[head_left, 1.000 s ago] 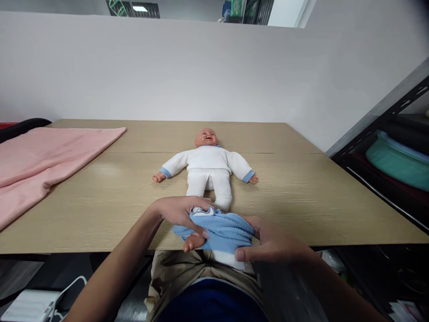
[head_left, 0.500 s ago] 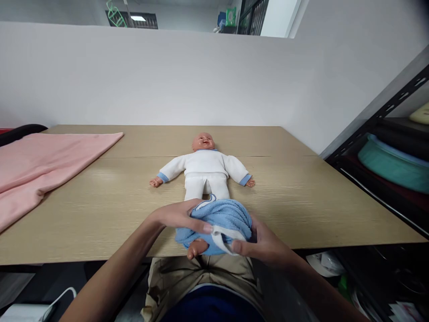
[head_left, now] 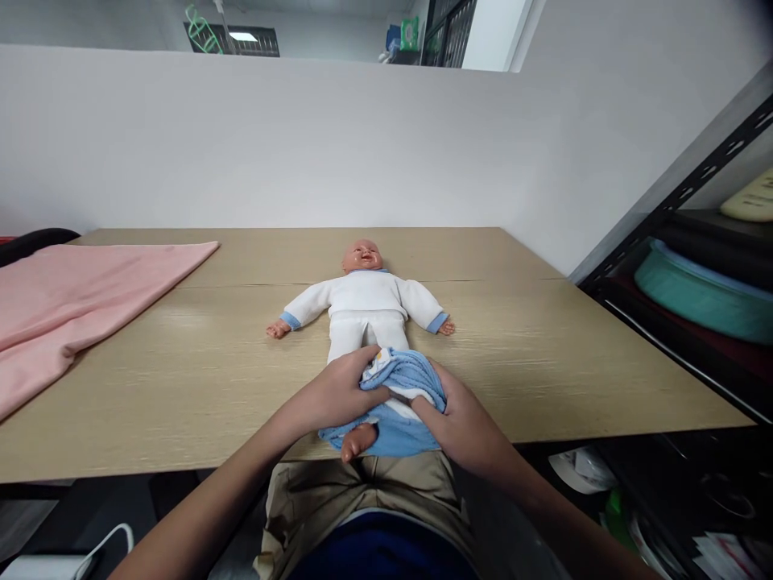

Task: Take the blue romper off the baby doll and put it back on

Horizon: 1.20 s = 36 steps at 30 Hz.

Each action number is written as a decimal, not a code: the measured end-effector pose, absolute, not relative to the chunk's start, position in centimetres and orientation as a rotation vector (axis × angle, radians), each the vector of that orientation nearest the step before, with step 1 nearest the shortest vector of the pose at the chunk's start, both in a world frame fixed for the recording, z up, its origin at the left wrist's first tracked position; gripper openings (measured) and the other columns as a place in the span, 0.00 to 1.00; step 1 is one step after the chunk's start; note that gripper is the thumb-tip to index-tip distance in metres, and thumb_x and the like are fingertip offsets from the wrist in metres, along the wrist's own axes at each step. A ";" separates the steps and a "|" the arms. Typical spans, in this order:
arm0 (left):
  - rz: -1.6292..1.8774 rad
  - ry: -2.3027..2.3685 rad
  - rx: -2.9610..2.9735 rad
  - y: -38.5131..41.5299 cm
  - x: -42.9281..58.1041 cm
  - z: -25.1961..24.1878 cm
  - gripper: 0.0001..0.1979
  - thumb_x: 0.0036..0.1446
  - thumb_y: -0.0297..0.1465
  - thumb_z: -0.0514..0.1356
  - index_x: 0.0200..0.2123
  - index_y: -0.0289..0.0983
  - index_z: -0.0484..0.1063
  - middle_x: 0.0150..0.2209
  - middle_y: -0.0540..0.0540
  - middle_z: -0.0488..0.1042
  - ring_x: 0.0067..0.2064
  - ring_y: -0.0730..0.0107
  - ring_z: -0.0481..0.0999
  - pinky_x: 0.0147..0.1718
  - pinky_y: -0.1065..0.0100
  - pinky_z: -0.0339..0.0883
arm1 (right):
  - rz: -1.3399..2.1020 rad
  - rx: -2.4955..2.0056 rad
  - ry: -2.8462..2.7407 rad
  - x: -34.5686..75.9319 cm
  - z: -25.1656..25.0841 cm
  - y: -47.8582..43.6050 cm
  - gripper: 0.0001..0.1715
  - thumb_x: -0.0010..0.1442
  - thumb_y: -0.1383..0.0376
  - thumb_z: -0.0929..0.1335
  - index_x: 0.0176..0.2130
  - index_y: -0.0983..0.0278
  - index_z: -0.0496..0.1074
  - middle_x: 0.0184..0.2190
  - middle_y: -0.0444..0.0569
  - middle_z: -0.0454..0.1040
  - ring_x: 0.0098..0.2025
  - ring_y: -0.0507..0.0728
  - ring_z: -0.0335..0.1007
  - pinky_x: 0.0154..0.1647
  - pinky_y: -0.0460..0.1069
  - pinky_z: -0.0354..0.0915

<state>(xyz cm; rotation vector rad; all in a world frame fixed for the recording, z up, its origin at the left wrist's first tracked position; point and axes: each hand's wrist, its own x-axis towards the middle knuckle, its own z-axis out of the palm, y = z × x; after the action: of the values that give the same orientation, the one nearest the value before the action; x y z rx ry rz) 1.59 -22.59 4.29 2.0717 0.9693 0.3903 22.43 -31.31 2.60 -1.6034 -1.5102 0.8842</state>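
A baby doll [head_left: 367, 294] lies on its back on the table, head toward the wall, arms spread, in a white top and white trousers with blue cuffs and collar. A bunched blue garment with white trim [head_left: 402, 431] covers its lower legs. One bare doll foot [head_left: 359, 441] pokes out at the near end. My left hand [head_left: 353, 391] is closed on the garment's left side, its thumb on the gathered edge. On the opposite side my right hand [head_left: 462, 415] grips the gathered edge, thumb inward. The doll's other foot is hidden.
A pink cloth [head_left: 102, 302] lies over the table's left side. White walls [head_left: 302, 145] stand behind and to the right. At the right, a black shelf [head_left: 676, 338] holds a teal item [head_left: 706, 294]. The table's near edge is by my lap.
Both hands have moved up the doll's legs, away from me, drawing the garment's gathered edge along. More blue cloth lies flat by the foot. The view has shifted slightly.
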 end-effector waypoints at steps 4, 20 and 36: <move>0.134 1.051 2.414 -23.3 1.4 4.5 0.15 0.60 0.36 0.63 0.49 0.37 0.74 0.44 0.39 0.81 0.48 0.46 0.80 0.45 0.57 0.68 | 0.617 -1.820 -1.737 22.2 2.7 -31.9 0.25 0.62 0.62 0.66 0.57 0.65 0.74 0.56 0.62 0.79 0.56 0.72 0.77 0.59 0.65 0.71; 0.470 1.051 1.984 -23.1 1.9 1.5 0.17 0.60 0.31 0.60 0.53 0.39 0.70 0.44 0.45 0.80 0.45 0.55 0.79 0.45 0.59 0.67 | 0.969 -1.682 -1.530 22.8 -1.2 -32.5 0.37 0.57 0.65 0.67 0.65 0.54 0.62 0.52 0.50 0.79 0.52 0.66 0.78 0.55 0.60 0.70; 0.663 0.739 1.679 -21.9 2.0 0.8 0.30 0.54 0.22 0.63 0.59 0.41 0.63 0.47 0.48 0.76 0.46 0.63 0.77 0.45 0.64 0.69 | 0.944 -1.320 -1.268 21.7 -3.6 -32.4 0.34 0.56 0.69 0.70 0.60 0.54 0.63 0.50 0.48 0.77 0.49 0.59 0.79 0.50 0.53 0.75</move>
<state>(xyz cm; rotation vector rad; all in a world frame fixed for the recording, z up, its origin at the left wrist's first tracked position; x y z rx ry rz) 1.98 -21.85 0.79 1.6790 0.7389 0.6628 21.66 -32.41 -3.56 -1.3199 -1.2685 0.9442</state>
